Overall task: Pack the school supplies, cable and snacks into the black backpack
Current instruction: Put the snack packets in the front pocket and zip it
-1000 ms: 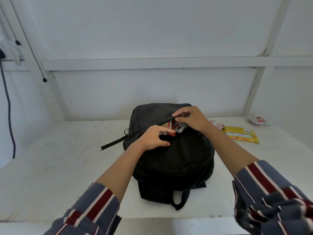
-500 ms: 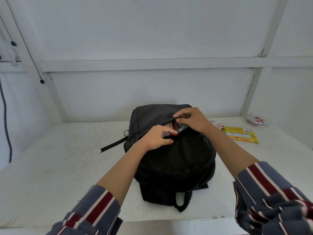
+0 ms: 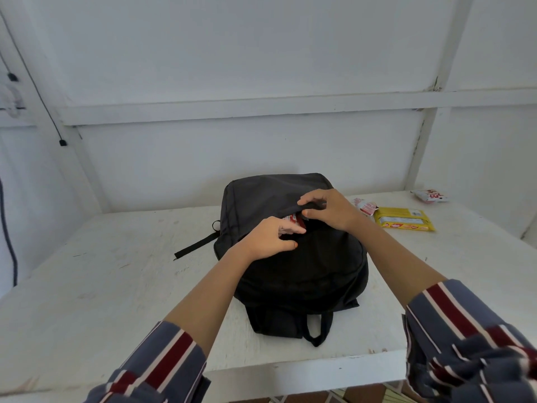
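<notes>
Right hand [image 3: 328, 210] pinches the black backpack [image 3: 305, 271] flap open; left hand [image 3: 267, 239] grips the red snack [image 3: 292, 219] inside

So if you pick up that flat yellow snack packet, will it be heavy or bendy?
Probably light: the flat yellow snack packet lies thin on the white table. Its wrapper looks smooth, so it may be a bit slippery. It holds a neat rectangle, so likely fairly stiff, not floppy.

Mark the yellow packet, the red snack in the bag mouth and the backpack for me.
yellow packet [image 3: 404, 219]: head view, middle of its top face.
red snack [image 3: 291, 219]: head view, the bit showing in the opening.
backpack [image 3: 305, 271]: head view, middle of the front panel.
</notes>
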